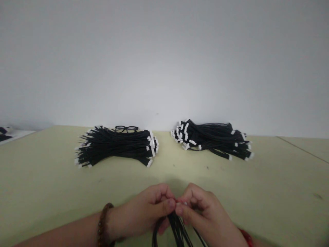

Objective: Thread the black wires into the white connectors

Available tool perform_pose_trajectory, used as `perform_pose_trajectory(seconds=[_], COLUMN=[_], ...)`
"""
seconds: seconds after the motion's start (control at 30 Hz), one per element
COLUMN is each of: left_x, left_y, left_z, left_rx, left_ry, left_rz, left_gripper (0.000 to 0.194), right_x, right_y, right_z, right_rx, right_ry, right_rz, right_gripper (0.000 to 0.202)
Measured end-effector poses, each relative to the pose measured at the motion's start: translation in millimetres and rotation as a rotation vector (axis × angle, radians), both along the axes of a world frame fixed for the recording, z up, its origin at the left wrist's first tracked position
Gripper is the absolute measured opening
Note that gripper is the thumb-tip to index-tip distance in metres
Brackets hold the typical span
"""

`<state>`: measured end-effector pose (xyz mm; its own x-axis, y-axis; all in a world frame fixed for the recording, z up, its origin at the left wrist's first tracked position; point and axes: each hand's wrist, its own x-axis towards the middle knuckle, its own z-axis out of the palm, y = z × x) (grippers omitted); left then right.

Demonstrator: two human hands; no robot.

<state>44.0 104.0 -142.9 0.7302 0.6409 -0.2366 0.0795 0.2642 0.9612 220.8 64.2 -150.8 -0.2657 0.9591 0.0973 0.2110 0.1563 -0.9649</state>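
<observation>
Close to the near edge of the view, my left hand (156, 206) and my right hand (200, 209) meet, fingertips pinched together. Between them they hold several thin black cables (177, 228), which hang down out of the frame. A small bit of white shows at my right fingertips; the cables' upper ends are mostly hidden by the fingers. Beyond my left hand lies a big bundle of black cables (115, 145) with white connectors at both ends. A second such bundle of cables (213, 139) rests beyond my right hand, also with white connectors.
A pair of black-framed glasses (126, 129) lies behind the left bundle. The pale yellow-green table (277, 178) reaches back to a plain light wall (164, 61). A seam (303, 149) crosses the tabletop on the right. White and black items (10, 133) sit at the far left.
</observation>
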Motion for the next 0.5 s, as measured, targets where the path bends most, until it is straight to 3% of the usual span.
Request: perform_pose_trajectory(seconds=[0.17,0.33,0.5], left_x=[-5,-8,-8], left_y=[3,8,7], left_z=[0.3,-13.9,-23.1], left_rx=[-0.057,-0.013,0.038], left_ry=[-0.006,-0.087,-0.080], left_rz=[0.009,-0.028,-0.023], left_gripper=[0.045,0.038,0.039], right_x=[1,1,1], right_y=[-5,-4,-5], right_z=[6.0,3.1,0.4], right_rx=[0.122,0.111,0.197], right_ry=[-0.094,-0.160,-0.514], right_rz=[0.093,0.108,0.003], right_gripper=[0.014,0.016,0.018])
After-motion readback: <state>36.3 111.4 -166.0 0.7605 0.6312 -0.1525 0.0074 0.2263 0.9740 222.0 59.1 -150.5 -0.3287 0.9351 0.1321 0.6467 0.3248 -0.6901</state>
